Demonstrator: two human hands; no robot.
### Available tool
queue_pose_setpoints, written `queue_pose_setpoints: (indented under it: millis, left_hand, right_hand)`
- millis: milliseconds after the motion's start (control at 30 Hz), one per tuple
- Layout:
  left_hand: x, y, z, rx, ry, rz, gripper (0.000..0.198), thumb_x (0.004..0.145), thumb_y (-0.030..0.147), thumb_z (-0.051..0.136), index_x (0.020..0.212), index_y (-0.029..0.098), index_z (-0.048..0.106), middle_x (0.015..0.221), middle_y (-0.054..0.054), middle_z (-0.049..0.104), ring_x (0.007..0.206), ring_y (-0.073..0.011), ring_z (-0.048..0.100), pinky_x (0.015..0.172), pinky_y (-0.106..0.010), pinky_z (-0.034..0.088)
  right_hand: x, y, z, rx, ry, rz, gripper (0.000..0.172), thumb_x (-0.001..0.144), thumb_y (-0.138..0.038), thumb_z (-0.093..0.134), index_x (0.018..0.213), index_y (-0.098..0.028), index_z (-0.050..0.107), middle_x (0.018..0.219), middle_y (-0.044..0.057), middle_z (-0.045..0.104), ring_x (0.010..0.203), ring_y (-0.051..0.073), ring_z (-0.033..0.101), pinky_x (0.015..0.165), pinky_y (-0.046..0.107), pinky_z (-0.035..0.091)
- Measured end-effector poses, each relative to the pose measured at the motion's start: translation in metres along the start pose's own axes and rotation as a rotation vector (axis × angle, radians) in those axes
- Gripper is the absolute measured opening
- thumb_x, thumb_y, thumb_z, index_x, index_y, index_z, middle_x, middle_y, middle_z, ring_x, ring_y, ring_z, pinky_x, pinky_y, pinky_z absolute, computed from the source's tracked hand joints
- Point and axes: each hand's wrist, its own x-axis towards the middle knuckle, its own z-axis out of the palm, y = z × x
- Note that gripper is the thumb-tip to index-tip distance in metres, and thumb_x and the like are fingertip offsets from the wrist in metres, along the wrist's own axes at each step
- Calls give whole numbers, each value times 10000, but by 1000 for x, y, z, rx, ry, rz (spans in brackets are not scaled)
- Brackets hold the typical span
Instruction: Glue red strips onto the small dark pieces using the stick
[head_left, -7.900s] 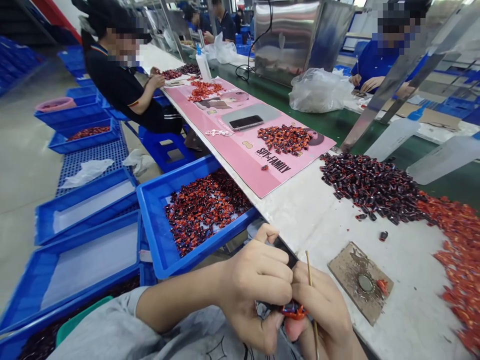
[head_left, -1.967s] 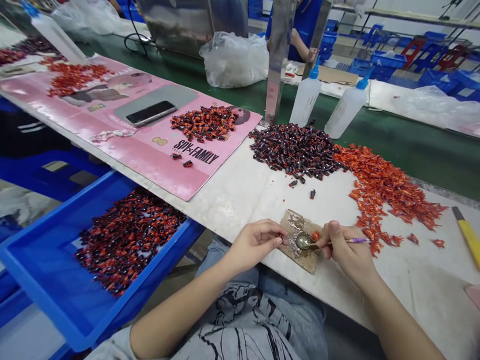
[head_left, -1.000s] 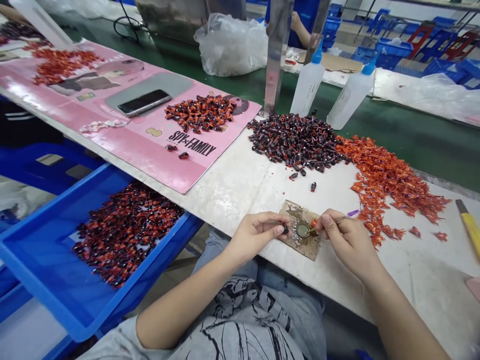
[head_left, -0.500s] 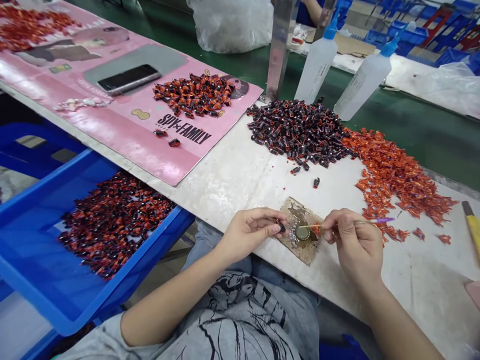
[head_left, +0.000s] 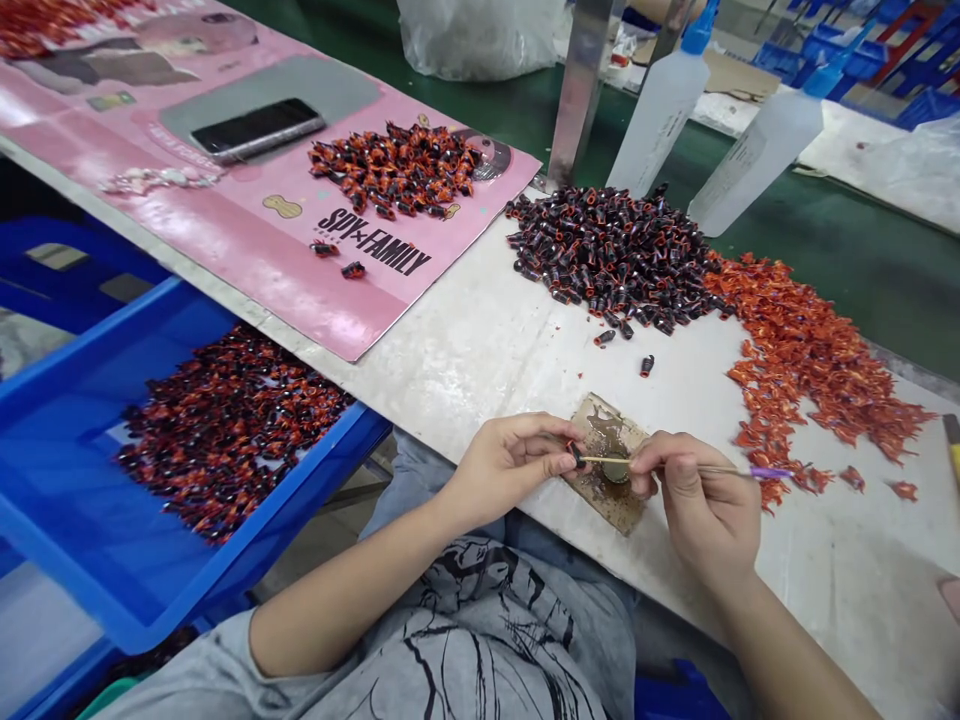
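Between thumb and fingers my left hand (head_left: 517, 465) pinches a small black plastic part (head_left: 576, 453) with a red-orange end. My right hand (head_left: 697, 500) is closed round a thin stick (head_left: 611, 460) that has a purple section (head_left: 771, 473) at its rear. The stick's tip reaches the black part, seemingly touching it. Beneath lies a brown board (head_left: 619, 515) smeared with wet, shiny liquid, and on it sits a round bottle cap (head_left: 616, 468), partly behind the stick. Beyond my hands are a heap of black parts (head_left: 615, 255) and a heap of orange parts (head_left: 817, 350).
Joined black-and-orange pieces (head_left: 397, 170) lie on a pink mat (head_left: 285, 285) beside a phone (head_left: 257, 130). A blue bin (head_left: 82, 510) at left holds many more. Two squeeze bottles (head_left: 660, 115) and a metal post (head_left: 583, 90) stand behind the heaps.
The stick's tip has moved left from the bottle cap to the black part in my left hand. My right hand has turned slightly. The whole view has shifted a little.
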Motion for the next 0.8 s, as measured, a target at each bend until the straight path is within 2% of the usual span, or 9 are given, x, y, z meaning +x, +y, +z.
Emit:
queue_pose_setpoints:
  millis: [200, 400, 467, 667, 800]
  left_hand:
    - [0, 0, 0, -39, -8, 29, 298, 697, 317, 929, 910, 150, 804, 799, -41, 794, 716, -135, 757, 730, -202, 629]
    - [1, 0, -1, 9, -12, 51, 295, 712, 337, 914, 908, 145, 805, 881, -62, 793, 758, -154, 750, 773, -253, 643]
    - [1, 1, -1, 14, -8, 61, 302, 713, 354, 912, 901, 143, 804, 908, -71, 791, 783, -174, 756, 788, -282, 652]
    - [1, 6, -1, 1, -13, 50, 302, 703, 362, 923, 866, 139, 800, 892, -73, 784, 794, -203, 781, 802, -302, 663]
    - [1, 6, -1, -9, -46, 50, 288, 718, 346, 916, 896, 148, 807, 883, -66, 788, 798, -191, 777, 810, -295, 658]
  right_hand:
    - [0, 0, -3, -71, -105, -37, 375, 1044, -441, 549, 806, -194, 699, 637, 16, 630, 558, 119, 577, 499, 219, 445]
    - [5, -10, -14, -111, -308, -125, 337, 1065, -399, 496, 892, -200, 706, 770, 52, 674, 741, 169, 641, 638, 278, 513]
    - [3, -11, -17, -99, -289, -109, 311, 1060, -392, 508, 922, -210, 719, 779, 53, 679, 737, 169, 635, 626, 277, 506]
    - [-6, -4, -23, 42, -75, -33, 284, 1033, -420, 566, 941, -227, 753, 732, 50, 669, 647, 155, 595, 540, 260, 480]
    - [-4, -5, -20, 56, -79, -16, 266, 1026, -417, 591, 942, -238, 768, 733, 46, 697, 641, 141, 630, 532, 231, 498]
